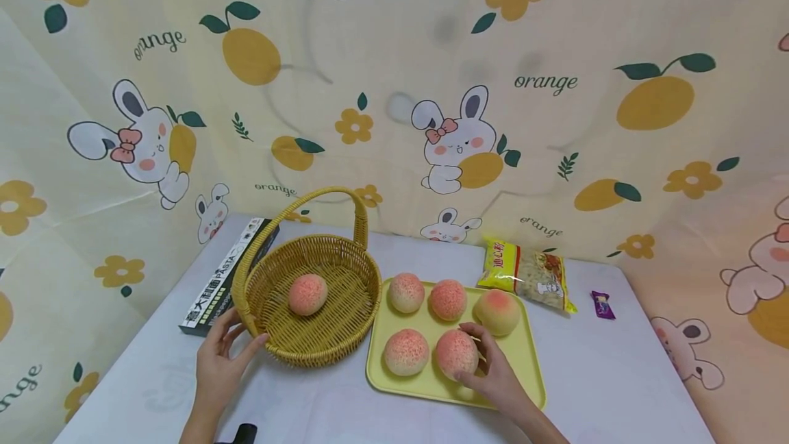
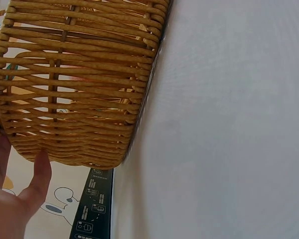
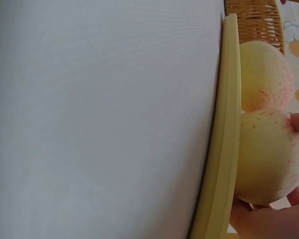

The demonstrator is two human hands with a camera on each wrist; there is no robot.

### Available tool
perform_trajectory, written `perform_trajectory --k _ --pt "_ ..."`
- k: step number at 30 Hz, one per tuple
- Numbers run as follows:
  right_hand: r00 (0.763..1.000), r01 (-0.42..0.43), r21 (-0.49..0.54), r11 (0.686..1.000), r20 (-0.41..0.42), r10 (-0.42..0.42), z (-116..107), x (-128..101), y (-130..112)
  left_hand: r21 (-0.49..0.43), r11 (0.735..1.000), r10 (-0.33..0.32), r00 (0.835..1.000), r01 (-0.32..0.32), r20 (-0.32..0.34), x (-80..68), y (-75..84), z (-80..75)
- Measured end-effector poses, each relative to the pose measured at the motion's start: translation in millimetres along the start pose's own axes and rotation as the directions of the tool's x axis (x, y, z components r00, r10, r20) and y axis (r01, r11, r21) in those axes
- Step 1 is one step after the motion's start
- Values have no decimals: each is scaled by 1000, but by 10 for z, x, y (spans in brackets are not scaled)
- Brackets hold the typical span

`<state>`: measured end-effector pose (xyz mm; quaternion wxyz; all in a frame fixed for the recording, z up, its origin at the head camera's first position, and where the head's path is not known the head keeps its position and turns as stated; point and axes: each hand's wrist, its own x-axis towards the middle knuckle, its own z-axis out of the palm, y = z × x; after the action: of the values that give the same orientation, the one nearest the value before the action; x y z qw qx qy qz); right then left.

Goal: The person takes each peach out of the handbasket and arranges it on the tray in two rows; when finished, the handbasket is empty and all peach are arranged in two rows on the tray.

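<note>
A woven wicker basket (image 1: 345, 324) with an arched handle stands on the table, with one pink-speckled peach (image 1: 307, 294) inside. My left hand (image 1: 222, 355) rests against its near left rim, thumb on the weave (image 2: 65, 99). To its right a yellow tray (image 1: 530, 368) carries several peaches. My right hand (image 1: 487, 365) curls around the front right peach (image 1: 455, 351), seen close in the right wrist view as a pale peach (image 3: 264, 154) beside the tray rim (image 3: 224, 134).
A black pasta box (image 1: 224, 279) lies behind the basket on the left. A yellow noodle packet (image 1: 530, 273) and a small purple wrapper (image 1: 603, 305) lie at the back right. A fruit-and-rabbit patterned cloth hangs behind the table.
</note>
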<state>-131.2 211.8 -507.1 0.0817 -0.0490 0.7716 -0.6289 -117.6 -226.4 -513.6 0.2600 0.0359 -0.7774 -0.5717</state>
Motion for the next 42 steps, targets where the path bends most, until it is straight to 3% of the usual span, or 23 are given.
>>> perform_trajectory --k 6,20,28,36,42 --pt "1000 -14 -27 1000 6 14 11 -15 -3 7 1000 1 1000 -1 0 -5 -22 -5" --pt "999 52 -32 998 18 -51 -10 -31 4 0 1000 -2 1000 2 -6 -3 -3 4" --pt "999 52 -26 998 8 -51 -16 -34 -7 -27 998 56 998 -56 -1 -11 11 6" --pt "980 201 -48 978 5 -201 -73 -54 -4 -29 999 46 999 -46 1 0 -30 0" --pt "973 230 -85 970 11 -230 -135 -22 -88 -12 999 40 999 -40 3 -2 -25 3"
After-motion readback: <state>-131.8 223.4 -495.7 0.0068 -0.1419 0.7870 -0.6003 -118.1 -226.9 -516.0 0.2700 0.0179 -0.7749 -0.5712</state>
